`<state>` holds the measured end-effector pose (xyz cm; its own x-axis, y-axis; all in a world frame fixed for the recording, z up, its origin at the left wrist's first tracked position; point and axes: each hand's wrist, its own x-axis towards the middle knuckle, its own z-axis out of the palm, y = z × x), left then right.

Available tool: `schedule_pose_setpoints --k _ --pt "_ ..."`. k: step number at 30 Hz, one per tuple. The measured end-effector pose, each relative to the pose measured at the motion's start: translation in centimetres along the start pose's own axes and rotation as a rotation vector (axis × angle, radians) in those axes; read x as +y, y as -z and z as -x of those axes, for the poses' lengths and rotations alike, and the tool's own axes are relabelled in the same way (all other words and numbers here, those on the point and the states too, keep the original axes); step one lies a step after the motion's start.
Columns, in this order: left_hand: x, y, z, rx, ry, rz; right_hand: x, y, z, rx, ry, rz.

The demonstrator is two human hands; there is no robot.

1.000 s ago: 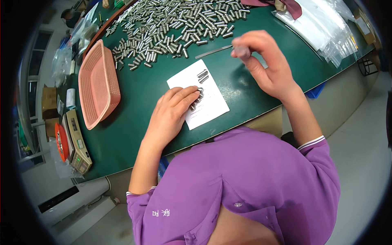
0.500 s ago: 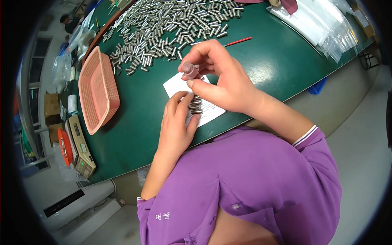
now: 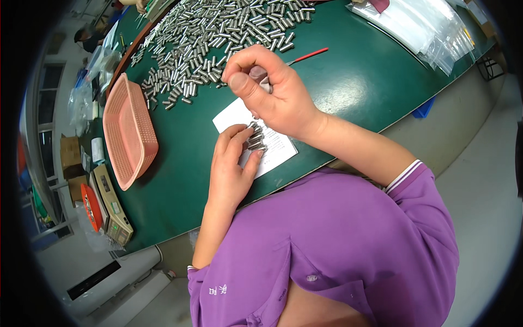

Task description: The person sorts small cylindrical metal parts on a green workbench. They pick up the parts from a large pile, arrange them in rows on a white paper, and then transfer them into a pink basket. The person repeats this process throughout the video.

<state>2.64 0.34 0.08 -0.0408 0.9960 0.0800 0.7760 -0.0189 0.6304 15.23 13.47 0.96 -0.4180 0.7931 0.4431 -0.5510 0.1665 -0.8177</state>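
A short row of shiny metal pins [image 3: 256, 139] lies side by side on a white printed paper [image 3: 279, 151] near the table's front edge. My left hand [image 3: 229, 163] rests on the paper, its fingertips at one end of the row and its thumb at the other. Above the paper's far side, my right hand [image 3: 279, 90] is raised and closed, thumb against curled fingers. A greyish covering shows on a fingertip there. Whatever the right hand holds is hidden. Beyond it spreads a large heap of similar metal pins [image 3: 218, 35].
A pink perforated plastic basket [image 3: 131, 136] stands at the left, with a weighing scale [image 3: 111, 210] nearer me. A red thin-handled tool [image 3: 310, 55] lies right of the heap. Clear plastic bags [image 3: 419, 32] cover the far right of the green table [image 3: 180, 201].
My right hand has turned and curled its fingers inward, moving slightly up and left. The left hand stays at the row of pins. The whole view has shifted a little.
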Motion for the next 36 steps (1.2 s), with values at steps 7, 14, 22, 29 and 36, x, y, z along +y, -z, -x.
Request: schedule_pose_setpoints --k 7,14,22,29,36 --pt "0.1 -0.5 0.3 0.041 0.038 0.028 -0.4 -0.8 0.4 0.048 -0.109 -0.089" --pt "0.0 -0.6 0.4 0.050 0.030 0.018 -0.6 -1.3 0.5 0.064 -0.082 -0.111" --pt "-0.3 -1.1 0.4 0.057 0.009 0.016 0.3 -1.7 0.9 0.042 -0.068 -0.042" --pt "-0.9 -1.0 1.0 0.081 -0.017 0.045 -0.7 -1.5 0.5 -0.142 -0.132 0.061" --pt "-1.2 -0.8 1.9 0.163 -0.049 0.073 -1.6 3.3 0.2 -0.610 0.203 1.206"
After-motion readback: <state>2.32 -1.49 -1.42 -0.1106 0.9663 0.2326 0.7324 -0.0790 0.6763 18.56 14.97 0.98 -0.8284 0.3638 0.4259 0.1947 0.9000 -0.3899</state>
